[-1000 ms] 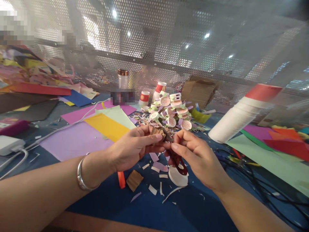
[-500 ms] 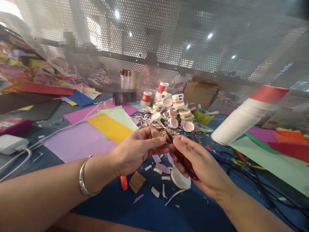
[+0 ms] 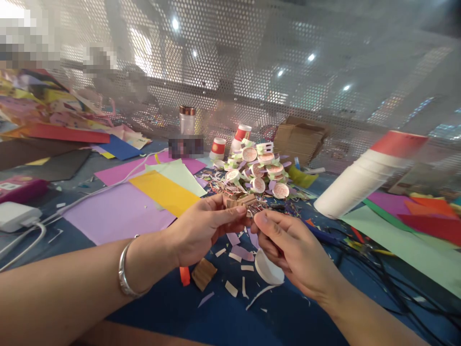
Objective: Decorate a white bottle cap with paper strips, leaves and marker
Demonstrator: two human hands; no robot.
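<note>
My left hand (image 3: 201, 228), with a silver bangle on the wrist, pinches a small piece of brown corrugated cardboard (image 3: 240, 201) between thumb and fingers. My right hand (image 3: 288, 250) is closed round small red-handled scissors, now almost hidden in the palm, with the blades at the cardboard. Both hands meet above a blue table surface (image 3: 223, 312). Under them lie a white paper cup (image 3: 268, 271), a second scrap of brown cardboard (image 3: 203, 274), a short orange strip (image 3: 185, 276) and several paper snippets.
A heap of decorated paper cups (image 3: 257, 173) sits behind the hands. Coloured paper sheets lie at left (image 3: 118, 211) and right (image 3: 406, 240). A tilted stack of white cups (image 3: 363, 178) is at right, black cables (image 3: 378, 269) beside it, a white charger (image 3: 16, 216) at far left. Perforated screen behind.
My right hand has curled tighter, so the red scissor handles seen hanging below it earlier are now hidden in the palm. The left hand keeps its hold on the cardboard.
</note>
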